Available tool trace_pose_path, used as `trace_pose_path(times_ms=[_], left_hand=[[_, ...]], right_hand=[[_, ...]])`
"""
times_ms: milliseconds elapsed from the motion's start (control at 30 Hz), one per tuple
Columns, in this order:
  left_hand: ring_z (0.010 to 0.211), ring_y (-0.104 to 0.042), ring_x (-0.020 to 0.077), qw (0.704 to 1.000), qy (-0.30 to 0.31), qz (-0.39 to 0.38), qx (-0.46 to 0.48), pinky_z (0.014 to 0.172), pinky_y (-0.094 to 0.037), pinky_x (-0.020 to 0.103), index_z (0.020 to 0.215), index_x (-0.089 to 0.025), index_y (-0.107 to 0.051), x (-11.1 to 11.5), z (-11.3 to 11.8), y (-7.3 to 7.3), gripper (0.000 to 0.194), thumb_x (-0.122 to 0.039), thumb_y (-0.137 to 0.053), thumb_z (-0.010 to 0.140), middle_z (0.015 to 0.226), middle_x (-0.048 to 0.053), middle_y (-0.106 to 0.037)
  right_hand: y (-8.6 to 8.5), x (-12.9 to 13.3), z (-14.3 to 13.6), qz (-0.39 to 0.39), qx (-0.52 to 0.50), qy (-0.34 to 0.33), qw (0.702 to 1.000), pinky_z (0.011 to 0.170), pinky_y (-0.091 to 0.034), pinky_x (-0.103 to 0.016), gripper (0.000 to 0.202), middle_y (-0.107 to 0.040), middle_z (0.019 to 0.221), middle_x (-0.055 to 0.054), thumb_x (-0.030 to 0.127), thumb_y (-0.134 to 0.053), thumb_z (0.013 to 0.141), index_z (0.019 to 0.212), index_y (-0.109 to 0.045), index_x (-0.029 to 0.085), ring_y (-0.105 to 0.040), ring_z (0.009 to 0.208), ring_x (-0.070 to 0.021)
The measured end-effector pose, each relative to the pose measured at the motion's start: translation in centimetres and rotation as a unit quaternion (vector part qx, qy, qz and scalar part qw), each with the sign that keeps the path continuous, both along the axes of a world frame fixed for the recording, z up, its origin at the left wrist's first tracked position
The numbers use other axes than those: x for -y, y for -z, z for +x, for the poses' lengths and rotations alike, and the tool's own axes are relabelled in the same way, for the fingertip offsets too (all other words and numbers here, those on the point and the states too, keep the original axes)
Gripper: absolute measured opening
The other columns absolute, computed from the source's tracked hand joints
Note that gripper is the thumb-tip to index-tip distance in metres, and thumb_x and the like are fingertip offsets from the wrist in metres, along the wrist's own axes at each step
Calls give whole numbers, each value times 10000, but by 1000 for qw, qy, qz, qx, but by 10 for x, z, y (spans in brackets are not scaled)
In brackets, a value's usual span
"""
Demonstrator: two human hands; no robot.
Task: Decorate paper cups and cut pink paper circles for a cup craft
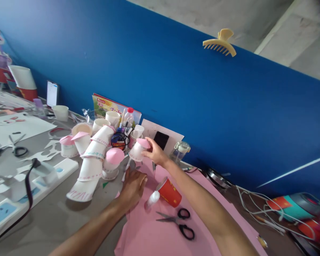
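Note:
My right hand (155, 153) grips a small white paper cup (136, 152) by its side. The cup stands upside down with a pink paper cone on top, and its lower edge has pink marks. Resting low by the edge of the pink paper (146, 236), my left hand (134, 186) has its fingers curled under; what they hold, if anything, is hidden. Left of it are a similar cup with a pink cone (115, 156) and a row of nested white cups (91, 169). A red paper cup (170, 192), a white-capped bottle (152, 200) and black-handled scissors (177, 220) lie on the pink paper.
A white power strip (65, 170) runs along the left, with a dark cord over it. More scissors (14, 147) and paper scraps lie beyond. A clear bottle (128, 119), a dark phone (160, 140) and a lidded jar (180, 151) stand near the blue partition (160, 71). Cables (256, 206) trail at right.

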State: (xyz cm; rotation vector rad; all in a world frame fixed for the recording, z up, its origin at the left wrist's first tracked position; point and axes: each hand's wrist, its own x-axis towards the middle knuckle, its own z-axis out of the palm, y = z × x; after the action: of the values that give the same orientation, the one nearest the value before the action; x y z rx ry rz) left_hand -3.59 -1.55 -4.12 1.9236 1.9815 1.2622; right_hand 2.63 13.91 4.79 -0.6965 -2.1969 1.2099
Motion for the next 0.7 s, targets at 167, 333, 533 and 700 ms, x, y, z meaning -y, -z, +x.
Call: trace_pose_path(times_ms=[167, 333, 533, 700], left_hand=[[982, -596, 253, 1000, -2, -7, -13, 1071, -274, 574, 906, -224, -672, 1, 2, -2, 315, -287, -370, 967, 920, 46, -711], [997, -597, 247, 1000, -7, 2, -19, 1103, -235, 569, 926, -227, -671, 0, 3, -1, 283, -225, -389, 949, 928, 44, -713], [963, -599, 226, 1000, 2, 13, -24, 1093, -275, 552, 902, -220, -654, 2, 4, 0, 248, -231, -409, 946, 913, 29, -705], [990, -591, 231, 999, 4, 21, -26, 1066, -306, 553, 935, -241, -651, 1, 3, 2, 244, -239, -407, 945, 946, 31, -710]], right_hand=[[-21, 11, -15, -57, -51, -44, 996, 886, -536, -346, 783, -593, 1295, -101, 275, -760, 692, 1394, -419, 207, -626, 1047, -229], [-38, 43, -18, -65, -69, -81, 992, 969, -491, -389, 834, -561, 1305, -126, 240, -767, 687, 1422, -375, 188, -605, 1087, -246], [-47, 72, -29, 53, -43, -97, 993, 1109, -358, -378, 826, -452, 1452, -111, 207, -752, 704, 1439, -375, 196, -453, 1318, -256], [-46, 73, -39, 125, -4, -103, 987, 1131, -332, -391, 850, -438, 1469, -131, 207, -746, 717, 1463, -340, 177, -428, 1350, -271]])
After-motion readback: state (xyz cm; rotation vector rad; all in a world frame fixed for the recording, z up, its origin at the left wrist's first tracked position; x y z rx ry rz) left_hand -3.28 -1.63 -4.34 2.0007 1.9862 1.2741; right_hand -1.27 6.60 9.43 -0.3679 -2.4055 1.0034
